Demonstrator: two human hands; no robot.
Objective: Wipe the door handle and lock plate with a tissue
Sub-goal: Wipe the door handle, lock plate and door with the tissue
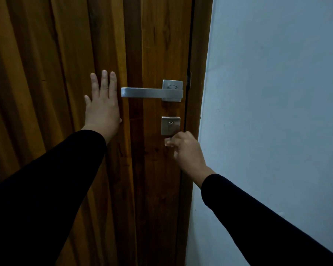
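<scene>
Door handle [142, 92] sits just right of my left hand [102, 110], which lies flat, fingers straight, on the door [46, 73], likely to steady it. Lock plate [170, 125] touches the top of my right hand [185, 148], fingers curled; tissue [168, 141] seemingly pinched, too blurred to confirm.

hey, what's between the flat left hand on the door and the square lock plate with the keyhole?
Only bare wood of the door, as the head view shows. The left hand lies left of it, the lock plate right; the door handle runs above that stretch.
</scene>
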